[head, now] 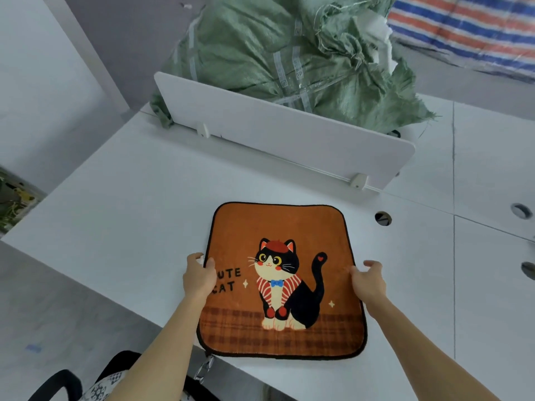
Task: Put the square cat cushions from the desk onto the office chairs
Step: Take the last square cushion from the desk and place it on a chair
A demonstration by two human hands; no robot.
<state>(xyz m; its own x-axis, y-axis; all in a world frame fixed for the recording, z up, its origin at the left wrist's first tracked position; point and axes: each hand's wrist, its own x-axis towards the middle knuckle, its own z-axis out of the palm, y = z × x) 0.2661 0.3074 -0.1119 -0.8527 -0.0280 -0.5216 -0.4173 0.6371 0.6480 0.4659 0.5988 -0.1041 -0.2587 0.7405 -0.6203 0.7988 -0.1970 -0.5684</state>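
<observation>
An orange square cat cushion (278,227) with a black-and-white cat and the words "CUTE CAT" lies flat on the white desk (121,204), near its front edge. My left hand (198,274) grips the cushion's left edge, thumb on top. My right hand (369,277) holds the right edge, fingers curled at the rim. A black office chair (58,384) with a patterned seat shows at the bottom left, below the desk edge.
A white divider panel (275,131) stands across the desk behind the cushion. Large green woven sacks (275,44) pile up beyond it, with a striped tarp (469,27) at the top right. Round cable holes (383,218) dot the desk on the right.
</observation>
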